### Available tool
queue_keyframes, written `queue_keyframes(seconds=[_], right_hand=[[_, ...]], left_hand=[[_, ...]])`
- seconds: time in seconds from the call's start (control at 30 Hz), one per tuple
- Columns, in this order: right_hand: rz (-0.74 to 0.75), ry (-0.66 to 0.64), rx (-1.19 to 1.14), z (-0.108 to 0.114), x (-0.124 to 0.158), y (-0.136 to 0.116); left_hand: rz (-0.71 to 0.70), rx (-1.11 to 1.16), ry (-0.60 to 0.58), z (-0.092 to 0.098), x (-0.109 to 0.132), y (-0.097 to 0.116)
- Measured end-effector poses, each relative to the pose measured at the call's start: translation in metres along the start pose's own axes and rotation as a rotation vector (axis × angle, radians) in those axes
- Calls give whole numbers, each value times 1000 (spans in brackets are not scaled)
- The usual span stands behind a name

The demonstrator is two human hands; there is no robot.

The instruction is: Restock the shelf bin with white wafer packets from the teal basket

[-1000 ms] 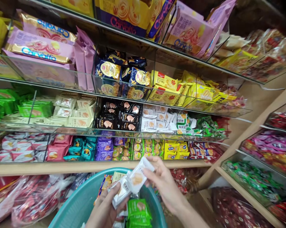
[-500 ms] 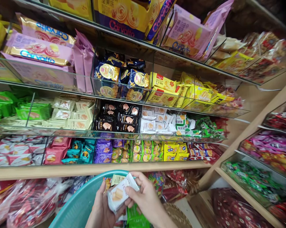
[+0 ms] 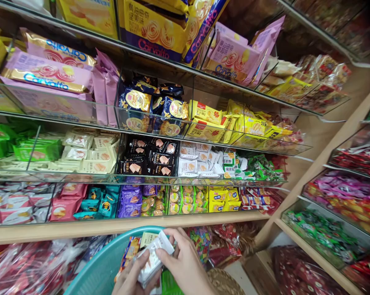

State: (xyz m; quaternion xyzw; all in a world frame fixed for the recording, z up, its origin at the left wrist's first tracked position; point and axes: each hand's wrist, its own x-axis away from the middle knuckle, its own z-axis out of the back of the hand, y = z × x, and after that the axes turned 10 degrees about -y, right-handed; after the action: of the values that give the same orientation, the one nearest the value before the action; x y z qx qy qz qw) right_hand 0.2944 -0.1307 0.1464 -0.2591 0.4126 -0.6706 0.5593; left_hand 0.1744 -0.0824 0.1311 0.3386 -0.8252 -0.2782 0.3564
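Observation:
Both hands hold a white snack packet above a teal basin at the bottom centre. My left hand grips the packet's lower left side, thumb on top. My right hand pinches its upper right end between thumb and fingers. The packet is tilted, so its printed face shows only in part. Inside the basin, an orange-and-blue packet, a cream packet and a green packet show around the hands, partly hidden by them.
Ahead rise shelves with clear dividers, holding black packets, white packets, yellow packets and lilac biscuit packs. A wooden ledge runs behind the basin. Side shelves with green sweets stand right. Bagged goods lie lower left.
The white packet has been tipped so its front picture is less visible. My left thumb has come onto it. The view has shifted slightly, and more of the orange-and-blue packet shows.

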Motion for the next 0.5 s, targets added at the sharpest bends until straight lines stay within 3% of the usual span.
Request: queue_keyframes(seconds=[0.1, 0.17, 0.33, 0.5], right_hand=[[-13, 27, 45, 10, -6, -2], [17, 80, 80, 28, -17, -7], [245, 325, 312, 110, -68, -27], [426, 389, 697, 178, -122, -33]], left_hand=[[28, 7, -3, 5, -6, -3], [54, 11, 8, 8, -9, -4], [114, 61, 38, 15, -16, -8], [163, 191, 5, 29, -26, -17]])
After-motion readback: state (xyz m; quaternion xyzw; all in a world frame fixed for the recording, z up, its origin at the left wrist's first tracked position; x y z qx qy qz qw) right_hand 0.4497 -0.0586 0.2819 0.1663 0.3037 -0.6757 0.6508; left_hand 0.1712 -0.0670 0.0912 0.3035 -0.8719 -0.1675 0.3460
